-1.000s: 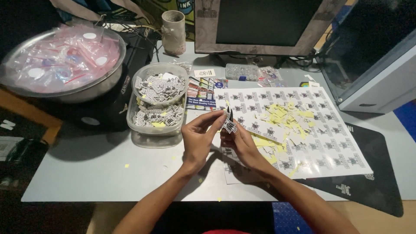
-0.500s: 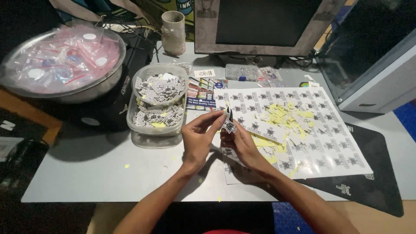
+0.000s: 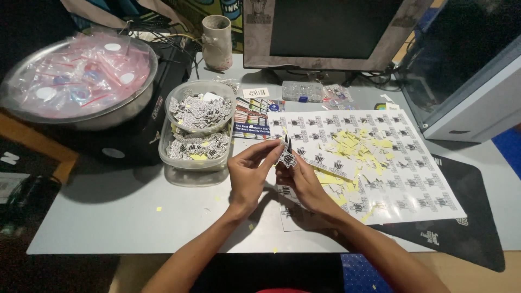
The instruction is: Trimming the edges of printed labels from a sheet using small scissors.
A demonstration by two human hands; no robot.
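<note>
My left hand and my right hand meet above the grey table, both pinching one small black-and-white sticker held upright between the fingertips. A large sheet of the same stickers lies flat under and to the right of my right hand, with yellow backing scraps scattered on it. Left of my hands stand two clear plastic tubs: a round one and a rectangular one, both filled with cut stickers.
A metal bowl of pink-tinted plastic bags sits at the far left. A monitor and a beige cup stand at the back. A dark mat lies at the right, a grey box beyond it.
</note>
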